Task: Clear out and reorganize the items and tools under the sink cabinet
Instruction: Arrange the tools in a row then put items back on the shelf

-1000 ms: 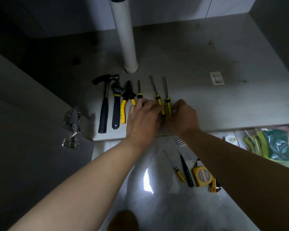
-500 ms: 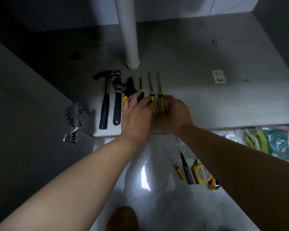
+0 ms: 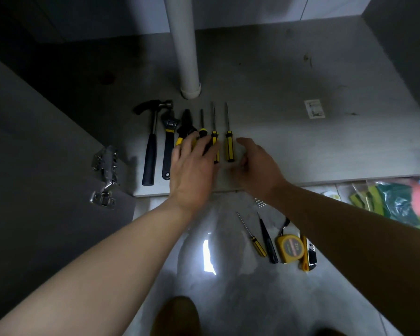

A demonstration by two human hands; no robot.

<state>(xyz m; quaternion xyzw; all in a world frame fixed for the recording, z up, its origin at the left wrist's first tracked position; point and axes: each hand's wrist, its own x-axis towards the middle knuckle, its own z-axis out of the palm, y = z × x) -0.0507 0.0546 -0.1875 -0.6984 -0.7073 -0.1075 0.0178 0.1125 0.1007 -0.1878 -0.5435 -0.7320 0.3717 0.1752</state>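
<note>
hammer (image 3: 150,151), wrench (image 3: 168,146) and pliers (image 3: 185,127) lined up on the cabinet floor (image 3: 301,146). left hand (image 3: 192,166) lies flat across the pliers and two screwdrivers (image 3: 214,138), grip apart. rightmost screwdriver (image 3: 229,149) lies uncovered, right hand (image 3: 257,168) just beside it, grip apart, holding nothing.

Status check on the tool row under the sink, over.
Left hand open, over pliers. Right hand open, empty, beside rightmost screwdriver. Tool row lined up on cabinet floor. Tape measure outside, nothing blocking.
</note>
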